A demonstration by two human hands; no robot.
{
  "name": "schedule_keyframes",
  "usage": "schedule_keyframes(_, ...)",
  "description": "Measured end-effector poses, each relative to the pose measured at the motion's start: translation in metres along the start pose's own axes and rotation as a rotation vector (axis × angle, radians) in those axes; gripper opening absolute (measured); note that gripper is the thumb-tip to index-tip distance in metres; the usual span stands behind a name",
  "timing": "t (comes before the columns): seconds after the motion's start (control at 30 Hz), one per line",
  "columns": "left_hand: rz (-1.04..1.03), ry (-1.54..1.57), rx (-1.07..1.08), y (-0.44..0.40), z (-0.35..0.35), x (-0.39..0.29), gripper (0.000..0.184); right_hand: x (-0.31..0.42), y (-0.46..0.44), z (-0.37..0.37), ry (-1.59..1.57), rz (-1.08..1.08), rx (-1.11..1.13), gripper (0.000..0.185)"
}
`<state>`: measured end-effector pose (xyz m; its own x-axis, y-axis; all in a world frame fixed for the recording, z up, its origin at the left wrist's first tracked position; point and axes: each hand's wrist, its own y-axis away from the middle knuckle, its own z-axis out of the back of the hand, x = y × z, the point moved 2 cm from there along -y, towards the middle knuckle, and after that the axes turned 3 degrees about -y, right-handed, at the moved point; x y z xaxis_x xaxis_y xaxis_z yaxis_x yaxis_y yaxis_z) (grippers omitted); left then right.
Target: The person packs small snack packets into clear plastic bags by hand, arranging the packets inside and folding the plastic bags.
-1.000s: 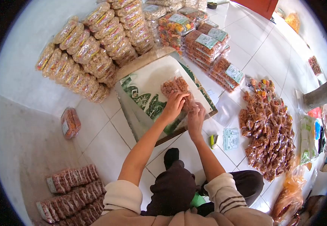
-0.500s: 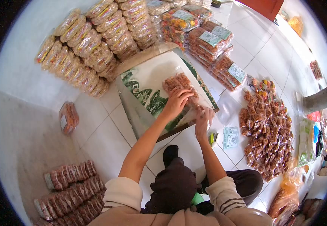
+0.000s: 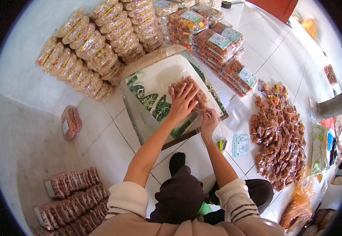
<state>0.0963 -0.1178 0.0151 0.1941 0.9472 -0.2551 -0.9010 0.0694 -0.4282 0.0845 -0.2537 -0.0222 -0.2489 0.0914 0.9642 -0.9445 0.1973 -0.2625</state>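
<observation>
A clear plastic bag of brown snack pieces (image 3: 201, 97) lies on a low box with a white and green top (image 3: 161, 76). My left hand (image 3: 182, 105) rests flat on the bag with its fingers spread. At the bag's near end, my right hand (image 3: 209, 121) is closed, pinching the loose plastic of its mouth. Just below the right hand, a green stapler (image 3: 221, 145) sits on the floor. Beside it are printed labels (image 3: 240, 145), with clear plastic bags (image 3: 236, 115) lying above them.
A pile of small snack packets (image 3: 279, 141) covers the floor at right. Labelled packs (image 3: 220, 41) are stacked behind the box. Tall stacks of pale snack packs (image 3: 96, 47) line the wall. One pack (image 3: 71, 122) lies at left, with long rows of packs (image 3: 70, 200) at lower left.
My left hand has opened out from bent fingers near the bag's mouth and now lies spread farther up on the bag. The right hand has shifted slightly toward me and left.
</observation>
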Motion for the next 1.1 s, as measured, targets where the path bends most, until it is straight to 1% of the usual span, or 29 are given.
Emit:
schedule_keyframes(0.03, -0.020, 0.023, 0.056, 0.000, -0.003, 0.001, 0.048, 0.001, -0.003, -0.004, -0.005, -0.044, 0.021, 0.008)
schedule_keyframes(0.07, -0.019, 0.021, 0.059, 0.001, -0.004, 0.002, 0.048, 0.002, -0.007, -0.008, -0.006, -0.048, 0.021, 0.008)
schedule_keyframes(0.13, -0.094, -0.091, 0.058, 0.002, -0.003, 0.004, 0.048, 0.009, -0.016, -0.021, 0.310, -0.073, 0.063, 0.011)
schedule_keyframes(0.17, -0.093, -0.098, 0.056, 0.002, -0.001, 0.006, 0.048, 0.002, -0.016, -0.022, 0.304, -0.071, 0.066, 0.011)
schedule_keyframes(0.2, -0.087, -0.095, 0.068, 0.001, 0.001, 0.006, 0.047, -0.013, -0.016, -0.023, 0.231, 0.037, 0.087, 0.013)
schedule_keyframes(0.23, -0.081, -0.091, 0.076, -0.001, 0.002, 0.007, 0.046, -0.011, -0.016, -0.023, 0.159, 0.149, 0.107, 0.017)
schedule_keyframes(0.27, -0.080, -0.090, 0.071, -0.003, 0.004, 0.008, 0.046, -0.012, -0.014, -0.018, 0.160, 0.154, 0.109, 0.017)
schedule_keyframes(0.33, 0.030, 0.098, -0.005, -0.006, 0.008, 0.016, 0.042, 0.005, -0.007, -0.004, 0.019, -0.029, 0.184, 0.022)
schedule_keyframes(0.37, 0.032, 0.102, -0.005, -0.005, 0.008, 0.018, 0.042, 0.002, -0.005, 0.001, 0.024, -0.029, 0.185, 0.022)
schedule_keyframes(0.43, 0.322, 0.053, -0.105, 0.001, 0.006, 0.029, 0.040, -0.004, -0.002, 0.007, -0.091, 0.057, 0.406, 0.029)
schedule_keyframes(0.47, 0.328, 0.053, -0.104, 0.005, 0.004, 0.030, 0.040, -0.008, 0.001, 0.007, -0.090, 0.055, 0.411, 0.029)
schedule_keyframes(0.53, 0.259, 0.192, -0.075, 0.009, -0.001, 0.033, 0.039, -0.009, 0.002, 0.002, -0.035, -0.001, 0.508, 0.028)
schedule_keyframes(0.57, 0.262, 0.158, -0.008, 0.012, -0.004, 0.036, 0.041, -0.008, 0.002, 0.000, -0.035, 0.002, 0.511, 0.028)
schedule_keyframes(0.6, 0.262, 0.158, -0.010, 0.013, -0.010, 0.037, 0.041, -0.007, 0.002, -0.002, 0.000, 0.039, 0.487, 0.024)
schedule_keyframes(0.63, 0.304, 0.241, -0.126, 0.016, -0.017, 0.036, 0.043, -0.007, 0.003, -0.003, 0.037, 0.074, 0.462, 0.020)
schedule_keyframes(0.67, 0.345, 0.323, -0.242, 0.019, -0.025, 0.036, 0.046, -0.008, 0.004, -0.006, 0.036, 0.074, 0.462, 0.020)
schedule_keyframes(0.7, 0.345, 0.321, -0.243, 0.020, -0.030, 0.031, 0.046, -0.012, 0.005, -0.011, 0.098, 0.012, 0.419, 0.015)
schedule_keyframes(0.73, 0.358, 0.405, -0.299, 0.022, -0.033, 0.024, 0.049, -0.012, 0.006, -0.016, 0.159, -0.051, 0.375, 0.011)
schedule_keyframes(0.77, 0.372, 0.488, -0.356, 0.025, -0.036, 0.018, 0.053, -0.010, 0.007, -0.022, 0.158, -0.052, 0.377, 0.011)
schedule_keyframes(0.8, 0.375, 0.485, -0.358, 0.027, -0.033, 0.012, 0.053, -0.005, 0.007, -0.029, 0.207, -0.096, 0.338, 0.012)
schedule_keyframes(0.83, 0.389, 0.571, -0.312, 0.029, -0.029, 0.004, 0.055, -0.005, 0.007, -0.033, 0.254, -0.142, 0.301, 0.013)
schedule_keyframes(0.87, 0.403, 0.656, -0.265, 0.029, -0.024, 0.000, 0.057, -0.003, 0.008, -0.036, 0.251, -0.145, 0.306, 0.013)
schedule_keyframes(0.93, 0.417, 0.670, -0.256, 0.034, -0.032, 0.007, 0.058, -0.003, 0.008, -0.041, 0.169, -0.144, 0.290, 0.014)
schedule_keyframes(0.97, 0.477, 0.807, -0.274, 0.037, -0.040, 0.013, 0.059, -0.002, 0.009, -0.041, 0.164, -0.137, 0.290, 0.014)
schedule_keyframes(1.0, 0.536, 0.945, -0.293, 0.034, -0.034, 0.013, 0.060, -0.002, 0.013, -0.038, 0.055, -0.159, 0.306, 0.014)
schedule_keyframes(1.03, 0.609, 1.158, -0.334, 0.034, -0.031, 0.010, 0.061, -0.002, 0.014, -0.037, -0.052, -0.179, 0.324, 0.015)
schedule_keyframes(1.07, 0.607, 1.159, -0.339, 0.032, -0.026, 0.007, 0.061, -0.003, 0.015, -0.035, -0.052, -0.174, 0.327, 0.015)
schedule_keyframes(1.1, 0.645, 1.328, -0.337, 0.034, -0.030, 0.006, 0.063, 0.001, 0.017, -0.032, 0.074, -0.071, 0.384, 0.018)
